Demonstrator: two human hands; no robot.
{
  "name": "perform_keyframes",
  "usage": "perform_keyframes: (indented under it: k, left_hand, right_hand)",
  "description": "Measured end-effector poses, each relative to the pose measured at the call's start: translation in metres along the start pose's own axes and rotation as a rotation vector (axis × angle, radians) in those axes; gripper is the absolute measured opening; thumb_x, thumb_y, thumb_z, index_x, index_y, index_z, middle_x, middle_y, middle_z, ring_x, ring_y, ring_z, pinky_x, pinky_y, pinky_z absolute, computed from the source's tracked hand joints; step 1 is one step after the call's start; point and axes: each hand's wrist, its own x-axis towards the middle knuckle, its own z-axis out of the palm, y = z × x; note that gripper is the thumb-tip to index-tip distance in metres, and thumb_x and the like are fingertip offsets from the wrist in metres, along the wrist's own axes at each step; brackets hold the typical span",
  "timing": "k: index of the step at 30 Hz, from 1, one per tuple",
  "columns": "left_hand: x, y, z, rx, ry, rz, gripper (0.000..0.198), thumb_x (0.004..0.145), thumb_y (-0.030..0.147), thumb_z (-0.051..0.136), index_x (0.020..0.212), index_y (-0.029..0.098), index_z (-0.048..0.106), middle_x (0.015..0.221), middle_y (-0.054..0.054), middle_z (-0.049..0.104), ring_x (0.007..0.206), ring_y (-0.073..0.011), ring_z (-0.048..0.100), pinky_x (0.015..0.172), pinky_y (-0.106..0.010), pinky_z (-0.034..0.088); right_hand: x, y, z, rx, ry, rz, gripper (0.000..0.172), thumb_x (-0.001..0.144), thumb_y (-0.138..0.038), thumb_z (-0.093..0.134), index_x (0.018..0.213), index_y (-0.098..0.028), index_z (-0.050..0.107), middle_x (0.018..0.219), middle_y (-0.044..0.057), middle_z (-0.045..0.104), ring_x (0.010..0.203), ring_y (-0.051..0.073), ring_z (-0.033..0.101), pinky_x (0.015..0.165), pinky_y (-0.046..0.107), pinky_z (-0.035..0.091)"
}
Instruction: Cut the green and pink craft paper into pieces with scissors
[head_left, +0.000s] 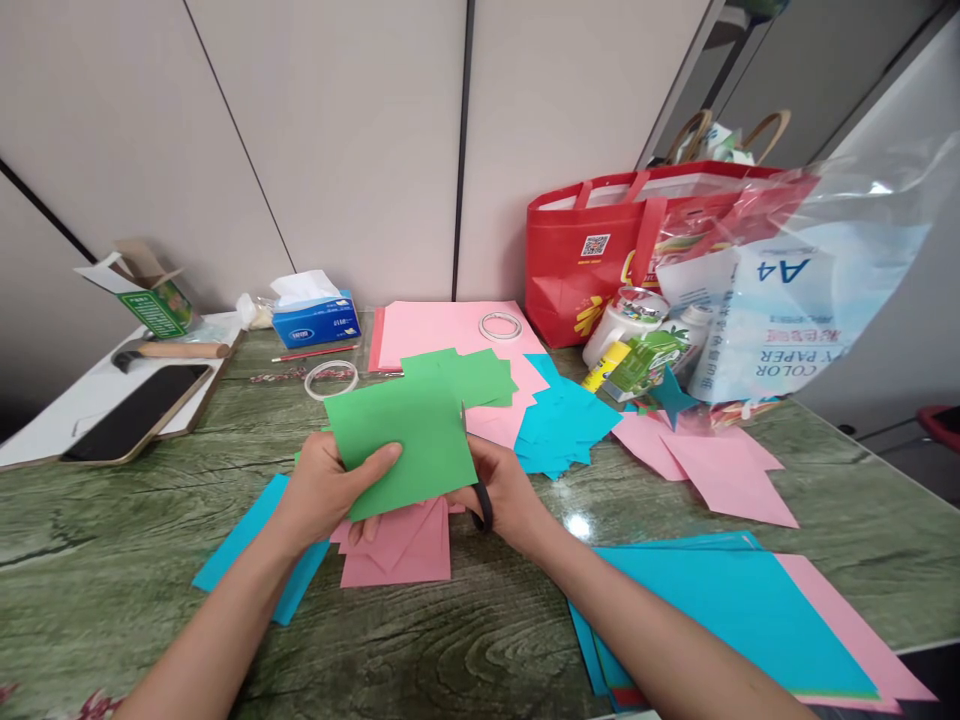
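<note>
My left hand [330, 490] grips a sheet of green paper [405, 430] by its left side, thumb on top and fingers underneath. At the paper's right edge, my right hand [504, 490] holds scissors [484, 506] by a dark handle. A bit of blade shows against that edge; the rest is hidden behind the sheet. Under the hands lie pink paper pieces [412, 560], with a blue paper strip [304, 580] to the left. Just beyond the held sheet are more green pieces [480, 376] on top of pink paper [442, 325].
Blue squares [566, 425] and pink sheets [727, 465] lie to the right, with a blue stack [720, 610] nearer. Behind stand a red bag [585, 260], a glue stick [606, 367] and a tissue box [315, 320]. A phone [135, 415] and a hammer [172, 350] rest at left.
</note>
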Motion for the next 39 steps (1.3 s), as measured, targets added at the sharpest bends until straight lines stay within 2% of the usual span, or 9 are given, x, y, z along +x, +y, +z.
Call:
perform_keyframes:
  k: [7, 12, 19, 25, 29, 32, 39]
  left_hand:
    - [0.0, -0.002, 0.001, -0.016, -0.014, -0.01, 0.03, 0.07, 0.035, 0.063, 0.046, 0.017, 0.057, 0.024, 0.0, 0.051, 0.017, -0.0134, 0.044, 0.018, -0.02, 0.033]
    - [-0.001, -0.001, 0.001, -0.018, -0.024, -0.01, 0.034, 0.07, 0.035, 0.063, 0.042, 0.018, 0.055, 0.025, -0.001, 0.051, 0.017, -0.0129, 0.043, 0.018, -0.02, 0.033]
    - [-0.001, -0.001, 0.002, -0.056, -0.023, -0.029, 0.03, 0.07, 0.035, 0.063, 0.045, 0.019, 0.054, 0.024, 0.001, 0.049, 0.017, -0.0138, 0.044, 0.018, -0.021, 0.033]
    - [-0.002, 0.002, 0.003, -0.073, -0.004, -0.035, 0.03, 0.069, 0.034, 0.063, 0.045, 0.019, 0.053, 0.023, 0.002, 0.048, 0.017, -0.0126, 0.043, 0.018, -0.019, 0.03]
    - [0.0, 0.001, 0.001, -0.065, -0.011, -0.035, 0.032, 0.068, 0.036, 0.064, 0.044, 0.018, 0.052, 0.022, 0.002, 0.047, 0.016, -0.0125, 0.042, 0.017, -0.019, 0.028]
    - [0.0, -0.001, 0.0, -0.062, -0.014, -0.042, 0.032, 0.069, 0.036, 0.064, 0.044, 0.018, 0.052, 0.022, 0.002, 0.047, 0.016, -0.0116, 0.041, 0.018, -0.018, 0.027]
    - [0.0, -0.001, 0.0, -0.083, -0.032, -0.044, 0.032, 0.068, 0.035, 0.064, 0.044, 0.018, 0.052, 0.022, 0.003, 0.047, 0.016, -0.0112, 0.041, 0.017, -0.017, 0.027]
  right_hand:
    - [-0.001, 0.003, -0.001, -0.005, 0.053, 0.057, 0.033, 0.047, -0.035, 0.08, 0.064, -0.018, 0.057, 0.052, -0.006, 0.052, 0.044, 0.009, 0.042, 0.041, 0.021, 0.034]
    - [-0.001, 0.003, -0.001, -0.01, 0.063, 0.051, 0.029, 0.05, -0.032, 0.077, 0.065, -0.018, 0.057, 0.048, -0.006, 0.051, 0.04, 0.008, 0.04, 0.038, 0.02, 0.033]
    - [-0.002, 0.008, -0.001, -0.047, 0.075, 0.053, 0.015, 0.056, -0.025, 0.068, 0.061, -0.019, 0.055, 0.04, -0.008, 0.048, 0.034, 0.008, 0.041, 0.033, 0.019, 0.029]
    - [-0.001, 0.0, 0.002, -0.033, 0.066, 0.02, 0.023, 0.055, -0.032, 0.074, 0.065, -0.019, 0.057, 0.046, -0.006, 0.052, 0.04, 0.01, 0.045, 0.038, 0.021, 0.037]
    - [0.0, -0.004, 0.002, -0.024, -0.013, -0.034, 0.031, 0.054, -0.037, 0.077, 0.074, -0.02, 0.061, 0.057, -0.003, 0.059, 0.054, 0.015, 0.055, 0.051, 0.026, 0.046]
    - [0.0, -0.003, 0.001, -0.022, -0.021, -0.039, 0.034, 0.052, -0.037, 0.078, 0.077, -0.02, 0.062, 0.059, -0.003, 0.06, 0.061, 0.017, 0.057, 0.057, 0.028, 0.047]
    - [-0.002, 0.003, 0.0, -0.012, 0.013, 0.03, 0.029, 0.052, -0.033, 0.077, 0.066, -0.019, 0.056, 0.051, -0.006, 0.049, 0.043, 0.008, 0.04, 0.041, 0.021, 0.033]
